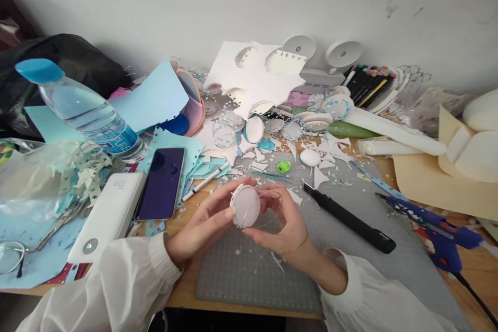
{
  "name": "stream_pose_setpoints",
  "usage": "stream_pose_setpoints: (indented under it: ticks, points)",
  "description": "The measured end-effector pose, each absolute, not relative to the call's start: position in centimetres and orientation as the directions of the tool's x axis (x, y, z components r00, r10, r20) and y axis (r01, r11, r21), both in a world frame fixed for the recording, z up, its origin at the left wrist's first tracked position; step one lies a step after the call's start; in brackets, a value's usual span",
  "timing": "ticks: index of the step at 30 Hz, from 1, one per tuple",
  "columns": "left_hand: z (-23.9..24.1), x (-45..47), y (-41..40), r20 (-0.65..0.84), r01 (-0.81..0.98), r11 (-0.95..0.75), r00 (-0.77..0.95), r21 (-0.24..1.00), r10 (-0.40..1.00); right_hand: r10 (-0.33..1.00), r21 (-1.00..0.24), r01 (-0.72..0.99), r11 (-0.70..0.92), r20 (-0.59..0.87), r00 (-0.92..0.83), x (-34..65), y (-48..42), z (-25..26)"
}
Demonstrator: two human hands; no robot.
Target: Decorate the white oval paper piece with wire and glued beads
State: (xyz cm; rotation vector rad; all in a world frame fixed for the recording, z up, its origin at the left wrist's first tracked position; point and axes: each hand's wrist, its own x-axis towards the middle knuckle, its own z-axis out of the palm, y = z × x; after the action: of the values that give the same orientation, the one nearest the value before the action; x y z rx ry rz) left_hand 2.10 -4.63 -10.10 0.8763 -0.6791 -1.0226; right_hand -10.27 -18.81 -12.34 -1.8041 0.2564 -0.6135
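Between my two hands, above the grey cutting mat [257,275], is a small round white disc [246,206] with a pale face turned toward me. My left hand [210,220] grips its left edge, the thumb on the rim. At the right edge, the fingers and thumb of my right hand [286,223] close on the disc too. Thin clear strands hang near my right fingers. A black utility knife [350,218] lies on the mat to the right. Just beyond my hands are a small green plastic piece [283,167] and a white egg-shaped piece [310,157].
A water bottle [89,114], a phone [161,184] and a white power bank [107,218] are on the left. Paper scraps and bead-trimmed discs [224,135] pile up at the back. A blue glue gun [436,231] lies right, its cord trailing off the front corner.
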Motion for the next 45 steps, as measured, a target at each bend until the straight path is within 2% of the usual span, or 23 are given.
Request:
stream_pose_setpoints:
  ticks: [7,17,23,28,31,36,45]
  points:
    - [-9.7,2.5,-4.8,0.102,0.384,0.256,0.378,0.887,-0.920,-0.407,-0.906,0.172,-0.387,0.336,0.850,-10.7,-19.2,-11.6]
    - [-9.4,2.7,-5.2,0.227,0.228,0.352,0.440,0.908,-0.869,-0.330,-0.876,0.177,-0.449,0.347,0.878,-10.8,-19.4,-10.9]
    - [-9.6,2.9,-5.2,0.240,0.182,0.358,0.467,0.916,-0.851,-0.331,-0.938,0.198,-0.284,0.290,0.898,-10.7,-19.3,-11.5]
    - [-9.7,2.9,-5.2,0.237,0.249,0.377,0.453,0.892,-0.859,-0.328,-0.975,0.194,-0.107,0.219,0.919,-10.6,-19.4,-11.1]
    - [-9.8,3.0,-5.2,0.222,0.294,0.381,0.456,0.877,-0.862,-0.309,-0.976,0.203,-0.076,0.216,0.926,-10.6,-19.4,-10.6]
    - [-9.8,3.0,-5.2,0.205,0.298,0.368,0.460,0.881,-0.864,-0.315,-0.972,0.215,-0.099,0.236,0.919,-10.8,-19.4,-10.2]
    - [-9.6,2.8,-5.2,0.243,0.259,0.378,0.433,0.889,-0.868,-0.324,-0.929,0.238,-0.284,0.327,0.888,-10.7,-19.5,-10.1]
